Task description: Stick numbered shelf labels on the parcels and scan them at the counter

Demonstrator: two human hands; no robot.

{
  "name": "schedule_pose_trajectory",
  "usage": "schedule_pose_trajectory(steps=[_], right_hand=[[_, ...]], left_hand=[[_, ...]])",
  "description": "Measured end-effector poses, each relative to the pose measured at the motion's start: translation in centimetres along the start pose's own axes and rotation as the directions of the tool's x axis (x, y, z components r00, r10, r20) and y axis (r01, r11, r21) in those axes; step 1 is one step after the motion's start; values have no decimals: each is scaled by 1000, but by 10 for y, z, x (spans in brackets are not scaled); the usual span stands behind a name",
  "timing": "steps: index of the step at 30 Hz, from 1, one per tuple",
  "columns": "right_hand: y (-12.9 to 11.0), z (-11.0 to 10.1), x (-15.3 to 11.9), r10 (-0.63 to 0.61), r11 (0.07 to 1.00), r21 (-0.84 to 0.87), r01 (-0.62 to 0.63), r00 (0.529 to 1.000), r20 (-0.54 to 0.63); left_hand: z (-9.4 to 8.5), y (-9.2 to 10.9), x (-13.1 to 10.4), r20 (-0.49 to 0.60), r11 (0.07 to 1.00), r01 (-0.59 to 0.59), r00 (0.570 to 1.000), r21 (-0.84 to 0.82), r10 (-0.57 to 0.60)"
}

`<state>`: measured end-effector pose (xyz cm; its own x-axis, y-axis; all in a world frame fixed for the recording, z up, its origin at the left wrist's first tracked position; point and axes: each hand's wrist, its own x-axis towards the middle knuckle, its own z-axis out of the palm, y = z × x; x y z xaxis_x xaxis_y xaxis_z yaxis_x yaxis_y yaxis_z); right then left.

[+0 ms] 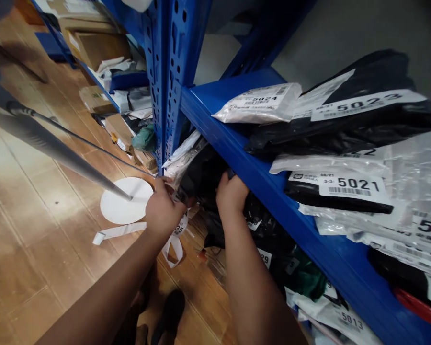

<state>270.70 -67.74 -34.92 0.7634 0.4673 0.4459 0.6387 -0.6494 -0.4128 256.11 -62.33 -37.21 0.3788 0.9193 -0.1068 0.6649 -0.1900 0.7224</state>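
While both hands are at the space under the blue shelf [222, 143], I'm using that shelf as reference for everything. Black bag [204, 172] sits below it, near the end that meets the slotted blue upright [179, 57].

Left hand [161, 206]: left of the shelf, at the bag's outer side, fingers curled. Contact region is blurred on my feed, so I can't tell if it's gripping the bag or just touching. A white label strip [174, 249] ending in "35" hangs just beside that hand.

Right hand [233, 191]: right at the shelf's front edge, thumb against the dark plastic, other fingers mostly out of my sight. Can't tell if it's closed on anything.

On top of the shelf I read parcel 5024 [258, 103] nearest the upright, then parcel 5023 [366, 105], with parcel 5021 [348, 189] closer to the front edge. Under the shelf, farther along from the hands: dark green bag [309, 278] and parcel 5013 [348, 318].

Left of the shelf, on the wood floor [28, 268]: white disc [115, 206] at the foot of a grey pole [82, 163], plus a curled white strip [122, 232] just beside the disc.
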Motion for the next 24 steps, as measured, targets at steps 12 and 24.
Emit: schedule_pose_trajectory(steps=[12, 24], right_hand=[[14, -29, -35, 254, 937, 209, -280, 957, 143], [31, -27, -56, 359, 849, 400, -346, 932, 43]], left_hand=[[-22, -19, 41, 298, 879, -327, 927, 348, 227], [-11, -26, 46, 219, 940, -261, 952, 221, 213]])
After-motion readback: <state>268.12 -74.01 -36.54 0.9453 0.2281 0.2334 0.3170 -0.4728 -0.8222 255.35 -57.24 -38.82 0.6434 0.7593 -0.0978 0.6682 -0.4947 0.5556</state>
